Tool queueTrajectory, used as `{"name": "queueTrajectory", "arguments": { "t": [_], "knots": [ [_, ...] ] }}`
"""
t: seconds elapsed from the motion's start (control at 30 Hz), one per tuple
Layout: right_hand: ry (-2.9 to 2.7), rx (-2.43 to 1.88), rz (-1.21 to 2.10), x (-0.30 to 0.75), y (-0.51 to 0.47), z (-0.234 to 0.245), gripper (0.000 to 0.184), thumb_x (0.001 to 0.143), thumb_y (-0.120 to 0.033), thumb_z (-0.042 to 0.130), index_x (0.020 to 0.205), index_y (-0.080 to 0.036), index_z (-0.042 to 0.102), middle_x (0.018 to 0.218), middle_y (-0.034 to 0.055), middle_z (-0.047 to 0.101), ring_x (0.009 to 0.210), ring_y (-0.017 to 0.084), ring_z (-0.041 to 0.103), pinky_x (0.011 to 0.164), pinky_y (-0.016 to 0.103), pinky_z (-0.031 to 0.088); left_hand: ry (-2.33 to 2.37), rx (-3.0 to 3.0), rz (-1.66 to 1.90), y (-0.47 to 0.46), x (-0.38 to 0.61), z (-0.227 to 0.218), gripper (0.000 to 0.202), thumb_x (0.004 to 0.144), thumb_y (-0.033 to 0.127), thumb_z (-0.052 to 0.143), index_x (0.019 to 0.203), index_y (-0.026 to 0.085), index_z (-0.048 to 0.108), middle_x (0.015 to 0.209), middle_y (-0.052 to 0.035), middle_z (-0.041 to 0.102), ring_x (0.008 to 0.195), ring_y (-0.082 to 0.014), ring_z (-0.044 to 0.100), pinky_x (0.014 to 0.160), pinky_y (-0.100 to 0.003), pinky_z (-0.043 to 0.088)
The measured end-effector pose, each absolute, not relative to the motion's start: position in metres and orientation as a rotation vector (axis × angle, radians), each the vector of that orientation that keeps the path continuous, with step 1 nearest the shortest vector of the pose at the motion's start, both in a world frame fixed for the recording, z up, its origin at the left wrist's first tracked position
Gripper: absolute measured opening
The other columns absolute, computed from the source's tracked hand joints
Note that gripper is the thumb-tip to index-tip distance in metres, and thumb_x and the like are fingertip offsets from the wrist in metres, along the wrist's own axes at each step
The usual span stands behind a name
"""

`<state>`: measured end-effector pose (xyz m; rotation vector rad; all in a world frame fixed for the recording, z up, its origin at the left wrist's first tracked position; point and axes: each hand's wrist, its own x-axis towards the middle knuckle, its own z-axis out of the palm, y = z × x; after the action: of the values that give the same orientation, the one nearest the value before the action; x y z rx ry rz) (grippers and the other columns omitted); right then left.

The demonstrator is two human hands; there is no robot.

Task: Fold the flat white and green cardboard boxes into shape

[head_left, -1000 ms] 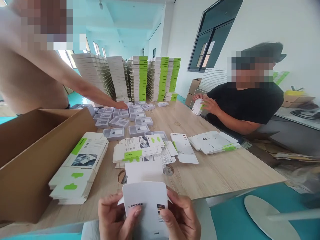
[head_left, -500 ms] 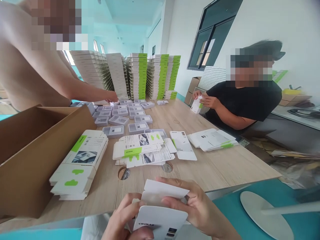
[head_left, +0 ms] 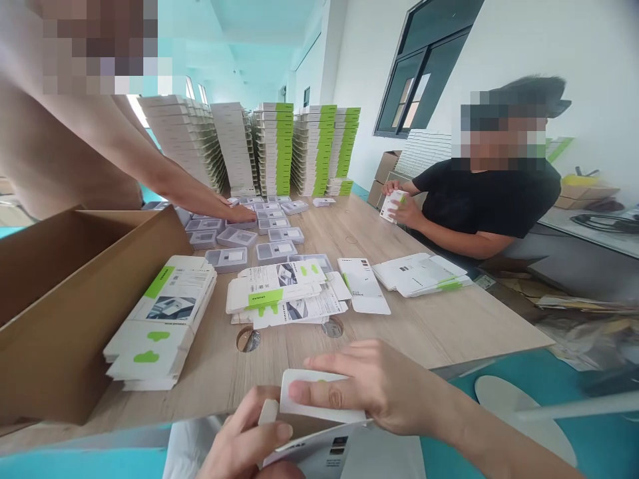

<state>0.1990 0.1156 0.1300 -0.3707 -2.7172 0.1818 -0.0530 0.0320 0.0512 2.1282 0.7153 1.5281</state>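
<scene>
A white printed cardboard box (head_left: 319, 452), its end open, is held low at the table's near edge. My left hand (head_left: 249, 436) grips its left side, thumb by the opening and fingers wrapped round it. My right hand (head_left: 369, 386) lies over the box's upper flap, the index finger stretched across it and the other fingers at its far edge. Just beyond, on the table, is a loose pile of flat printed cartons (head_left: 279, 293). A single flat carton (head_left: 364, 286) lies to the right of that pile. The bottom of the held box is cut off by the frame.
A big brown carton (head_left: 100, 313) and a banded bundle of flat cartons (head_left: 160, 313) stand at left. Clear plastic trays (head_left: 274, 251) cover the middle, and tall stacks of white-green boxes (head_left: 274, 150) rise behind. One person reaches over the trays; another at right holds a box.
My right hand has moved over the top of the upper flap, which has tipped down toward me. The person at left has moved a hand right and nearer, onto the trays.
</scene>
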Motion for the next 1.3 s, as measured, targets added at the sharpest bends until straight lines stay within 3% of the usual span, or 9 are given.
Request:
{"name": "queueTrajectory", "arguments": {
  "t": [0.17,0.3,0.4,0.5,0.7,0.87,0.97,1.07,1.3],
  "knots": [
    [-2.888,-0.303,-0.161,0.203,0.111,0.140,0.061,0.106,-0.011,0.046,0.164,-0.029,0.043,0.127,0.0145,0.079,0.079,0.022,0.075,0.075,0.039,0.059,0.770,2.140,1.362,0.036,-0.061,0.053,0.039,0.100,0.042,0.069,0.135,0.027,0.059,0.106,-0.0086,0.074,0.090,-0.0197,0.076,0.076,-0.025,0.065],
    [-2.873,-0.450,0.848,0.216,0.110,0.164,0.062,0.097,-0.017,0.065,0.158,-0.024,0.054,0.145,0.0134,0.072,0.124,0.027,0.074,0.104,0.042,0.058,0.798,2.206,1.263,0.033,-0.058,0.059,0.039,0.100,0.041,0.070,0.136,0.027,0.060,0.106,-0.0079,0.075,0.087,-0.0183,0.078,0.075,-0.023,0.064],
    [-2.523,-0.529,1.646,0.222,0.115,0.174,0.056,0.095,-0.026,0.064,0.150,-0.016,0.062,0.139,0.0144,0.075,0.123,0.026,0.075,0.103,0.038,0.058,0.866,2.296,1.273,0.030,-0.056,0.057,0.040,0.104,0.039,0.065,0.142,0.029,0.056,0.111,-0.0101,0.075,0.094,-0.0199,0.080,0.077,-0.024,0.065],
    [-2.279,-0.728,1.867,0.212,0.118,0.171,0.065,0.091,-0.027,0.070,0.154,-0.017,0.055,0.139,0.0169,0.074,0.115,0.025,0.077,0.098,0.036,0.060,0.904,2.413,1.341,0.025,-0.056,0.052,0.037,0.105,0.041,0.063,0.139,0.028,0.058,0.109,-0.0104,0.076,0.088,-0.0190,0.081,0.072,-0.023,0.065],
    [-2.860,-0.902,1.187,0.177,0.103,0.167,0.034,0.097,-0.012,0.064,0.127,-0.021,0.077,0.074,-0.0005,0.076,0.059,0.013,0.060,0.051,0.021,0.034,1.203,2.404,1.385,0.013,-0.056,0.047,0.020,0.108,0.045,0.055,0.116,0.033,0.069,0.109,-0.0056,0.082,0.083,-0.0173,0.082,0.069,-0.023,0.063],
    [-2.891,-0.941,0.904,0.174,0.091,0.171,0.040,0.099,-0.014,0.057,0.135,-0.024,0.071,0.062,-0.0040,0.064,0.049,0.013,0.049,0.048,0.024,0.025,1.035,2.092,1.568,0.014,-0.059,0.033,0.063,0.093,0.040,0.081,0.148,0.035,0.050,0.113,-0.0053,0.085,0.090,-0.0212,0.085,0.075,-0.025,0.068],
    [-2.780,-0.977,0.954,0.174,0.089,0.170,0.017,0.102,-0.021,0.056,0.102,-0.019,0.074,0.055,-0.0070,0.051,0.045,0.011,0.042,0.047,0.025,0.021,1.035,1.961,1.644,0.014,-0.054,0.027,0.053,0.097,0.041,0.076,0.144,0.030,0.055,0.119,-0.0087,0.082,0.102,-0.0223,0.083,0.086,-0.028,0.068],
    [-2.654,-0.986,1.005,0.170,0.086,0.165,0.038,0.107,-0.036,0.053,0.073,-0.021,0.057,0.053,-0.0080,0.041,0.045,0.009,0.034,0.047,0.026,0.018,0.958,2.107,1.640,0.014,-0.051,0.027,0.048,0.100,0.038,0.071,0.145,0.028,0.057,0.122,-0.0096,0.077,0.109,-0.0219,0.079,0.090,-0.028,0.066],
    [-2.795,-0.948,0.582,0.162,0.075,0.150,0.036,0.109,-0.030,0.047,0.077,-0.020,0.060,0.052,-0.0078,0.044,0.043,0.010,0.027,0.048,0.030,0.017,0.993,2.377,1.419,0.021,-0.056,0.039,0.038,0.106,0.045,0.058,0.137,0.025,0.062,0.113,-0.0110,0.074,0.094,-0.0201,0.079,0.080,-0.025,0.065]
  ]
}}
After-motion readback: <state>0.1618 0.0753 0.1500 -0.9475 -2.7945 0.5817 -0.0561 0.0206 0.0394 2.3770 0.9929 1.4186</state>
